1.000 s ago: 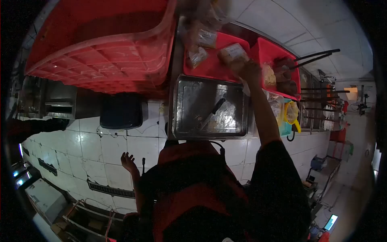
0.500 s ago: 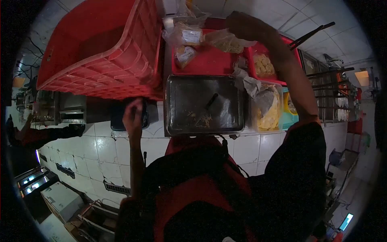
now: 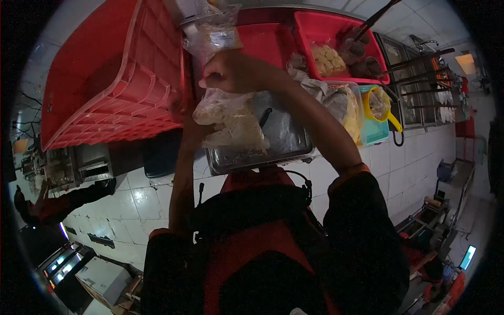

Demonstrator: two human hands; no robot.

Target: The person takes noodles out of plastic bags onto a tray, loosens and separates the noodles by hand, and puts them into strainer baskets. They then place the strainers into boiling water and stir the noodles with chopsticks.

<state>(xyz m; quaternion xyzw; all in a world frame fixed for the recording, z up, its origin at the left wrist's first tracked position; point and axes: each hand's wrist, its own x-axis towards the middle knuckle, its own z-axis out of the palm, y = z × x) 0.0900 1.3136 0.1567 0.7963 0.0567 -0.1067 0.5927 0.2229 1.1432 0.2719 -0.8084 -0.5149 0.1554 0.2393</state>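
Observation:
A clear plastic bag of pale, stringy food (image 3: 233,126) hangs over the left part of a dark metal tray (image 3: 294,149). My right hand (image 3: 228,73) is closed on the gathered top of this bag. Against the bag's left side, my left hand (image 3: 199,127) grips it, with some fingers hidden behind the plastic. A black handle (image 3: 266,116) lies in the tray just right of the bag. Behind my right hand, another plastic bag with a white label (image 3: 223,39) rests by a red tray (image 3: 265,44).
Large red crates (image 3: 131,79) rise at my left. To the right are a red bin (image 3: 336,76) with a bag of pale pieces and cups, a tub with yellow contents (image 3: 353,115), and a yellow strainer-like vessel (image 3: 378,107). Long dark rods (image 3: 420,65) jut in. Another person (image 3: 42,202) is far left.
My right hand has brought the plastic bag from the back of the red tray toward me and left, over the dark tray. My left hand has moved up and right onto the bag.

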